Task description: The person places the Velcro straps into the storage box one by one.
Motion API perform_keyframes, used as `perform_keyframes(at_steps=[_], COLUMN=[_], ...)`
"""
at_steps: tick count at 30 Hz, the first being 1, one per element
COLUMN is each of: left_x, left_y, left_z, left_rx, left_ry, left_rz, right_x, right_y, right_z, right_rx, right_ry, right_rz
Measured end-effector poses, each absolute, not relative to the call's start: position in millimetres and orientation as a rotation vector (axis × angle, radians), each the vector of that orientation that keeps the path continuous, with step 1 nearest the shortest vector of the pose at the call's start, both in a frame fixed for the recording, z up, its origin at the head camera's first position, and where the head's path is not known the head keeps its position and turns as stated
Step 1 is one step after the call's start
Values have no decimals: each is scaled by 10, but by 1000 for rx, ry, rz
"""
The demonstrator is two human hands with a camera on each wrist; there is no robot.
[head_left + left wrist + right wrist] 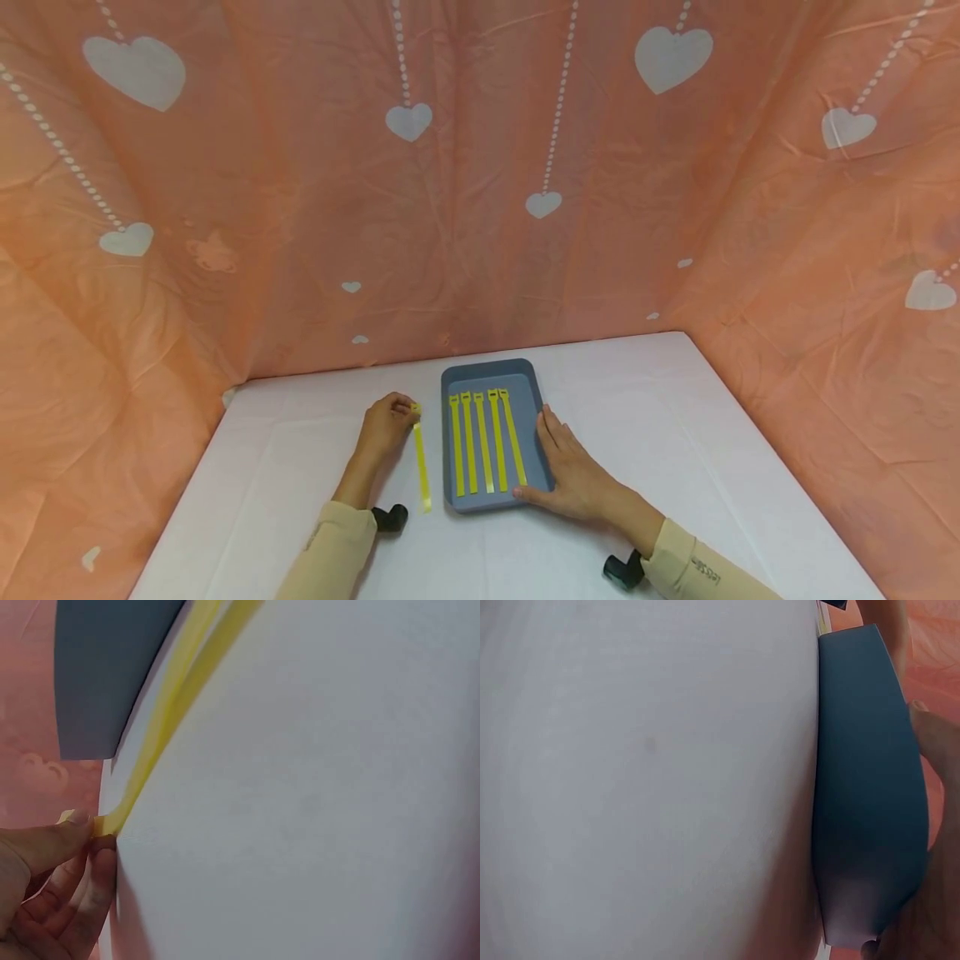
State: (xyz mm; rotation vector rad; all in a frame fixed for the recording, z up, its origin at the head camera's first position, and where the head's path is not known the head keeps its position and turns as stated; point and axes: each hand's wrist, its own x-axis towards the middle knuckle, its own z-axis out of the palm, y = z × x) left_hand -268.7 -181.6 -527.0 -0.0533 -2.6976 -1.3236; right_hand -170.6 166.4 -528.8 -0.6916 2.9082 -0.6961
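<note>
A blue-grey tray [491, 505] lies on the table, and in it several yellow cable straps [480, 442] are laid side by side, slotted heads at the far end. To the left of the tray, my left hand [386, 427] pinches another yellow cable strap [422, 475] by its head between thumb and fingers. In the left wrist view that strap [154, 742] runs from the fingertips over the white surface, beside the tray's wall. My right hand [573, 479] rests against the tray's right side with extended fingers, its thumb at the near right corner of the rim.
A white cloth covers the table [720, 467]. Orange curtains [480, 250] with white hearts surround it at the back and sides. Black wrist devices [391, 518] sit by both beige sleeves [330, 546].
</note>
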Motion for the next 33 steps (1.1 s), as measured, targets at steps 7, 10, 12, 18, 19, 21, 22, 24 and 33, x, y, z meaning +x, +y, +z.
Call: perform_keyframes(at_steps=[7, 10, 12, 18, 19, 21, 22, 24, 33], left_x=[-2671, -2663, -2661, -2651, -2650, -2649, -2648, -2646, -2609], left_y=[-1853, -1863, -1870, -1896, -1903, -1915, -1920, -1930, -1954], left_z=[-5244, -5236, -5232, -5201, -5197, -5188, -5182, -5169, -5054], left_rx=[-23, -4, 5, 48, 50, 60, 71, 75, 41], left_ry=[-2673, -2654, -2638, -2605, -2605, -2604, -2602, -2600, -2572], left_rz=[-1451, -1480, -1505, -1607, -1612, -1619, -1625, -1635, -1603], right_x=[-1708, -1708, -1709, -1709, -1708, -1709, -1709, -1708, -1711], right_y=[1665, 1664, 1663, 1666, 1667, 1668, 1668, 1668, 1664], right_z=[-5291, -5295, -5299, -5300, -5299, -5300, -5299, -5299, -5304], right_rx=[-686, -683, -684, -698, -700, -706, -707, -708, -703], right_ry=[2910, 2909, 2910, 2911, 2912, 2915, 2916, 2921, 2928], right_rz=[-697, -701, -699, -695, -693, -689, -689, -683, -669])
